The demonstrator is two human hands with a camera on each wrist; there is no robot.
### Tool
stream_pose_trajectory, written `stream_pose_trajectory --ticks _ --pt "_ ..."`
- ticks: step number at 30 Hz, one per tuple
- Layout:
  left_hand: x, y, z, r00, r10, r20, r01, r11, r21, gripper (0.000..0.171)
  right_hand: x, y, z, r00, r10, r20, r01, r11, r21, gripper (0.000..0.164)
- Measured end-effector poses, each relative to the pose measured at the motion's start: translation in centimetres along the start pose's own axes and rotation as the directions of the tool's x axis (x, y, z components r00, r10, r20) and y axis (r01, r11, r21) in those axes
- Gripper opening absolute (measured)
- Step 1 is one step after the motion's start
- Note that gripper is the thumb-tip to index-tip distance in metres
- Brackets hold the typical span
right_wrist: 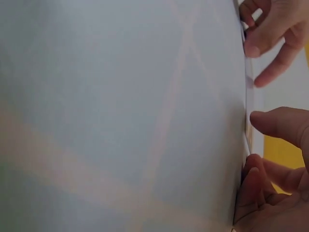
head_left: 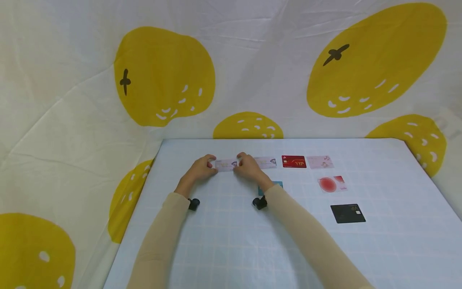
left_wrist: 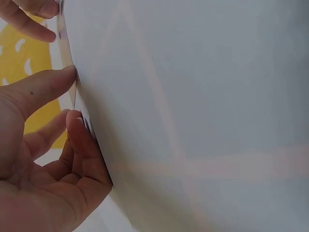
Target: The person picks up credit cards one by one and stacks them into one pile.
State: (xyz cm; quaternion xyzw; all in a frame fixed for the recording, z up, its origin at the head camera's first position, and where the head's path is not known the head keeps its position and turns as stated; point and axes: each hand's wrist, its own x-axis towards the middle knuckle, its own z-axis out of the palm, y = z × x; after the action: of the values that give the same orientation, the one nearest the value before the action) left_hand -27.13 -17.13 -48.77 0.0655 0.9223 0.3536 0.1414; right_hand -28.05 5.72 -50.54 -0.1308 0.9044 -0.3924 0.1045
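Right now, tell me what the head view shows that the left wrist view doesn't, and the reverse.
Only the head view shows the red card, the card with a red circle, the black card, and the blue card, partly covered by the right arm.

Only the left wrist view shows the palm side of the left hand, its curled fingers seen close up.

Both show the right hand, the tablecloth and parts of the yellow fruit print behind.
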Motion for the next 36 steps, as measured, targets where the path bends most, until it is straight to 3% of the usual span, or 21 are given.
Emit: stream_pose_trajectory --ticks 14,26,36 --pt "-0.1 -0.1 0.2 1.000 0.019 -0.010 -0.018 1.000 0.019 0.045 -0.2 -0.6 0.7 1.000 0.018 -0.019 -0.019 0.998 -0.054 0.045" --pt "-0.2 -0.2 0.5 1.000 0.010 -0.027 -0.010 1.000 0.014 0.049 -0.5 -0.8 0.7 0.999 0.016 -0.037 -0.016 1.000 -0.022 0.046" --pt "0.1 -0.1 1.2 0.997 0.004 -0.079 -0.004 1.000 0.000 0.050 -0.9 -0.8 0.5 0.998 0.027 -0.058 -0.024 0.998 0.050 0.044"
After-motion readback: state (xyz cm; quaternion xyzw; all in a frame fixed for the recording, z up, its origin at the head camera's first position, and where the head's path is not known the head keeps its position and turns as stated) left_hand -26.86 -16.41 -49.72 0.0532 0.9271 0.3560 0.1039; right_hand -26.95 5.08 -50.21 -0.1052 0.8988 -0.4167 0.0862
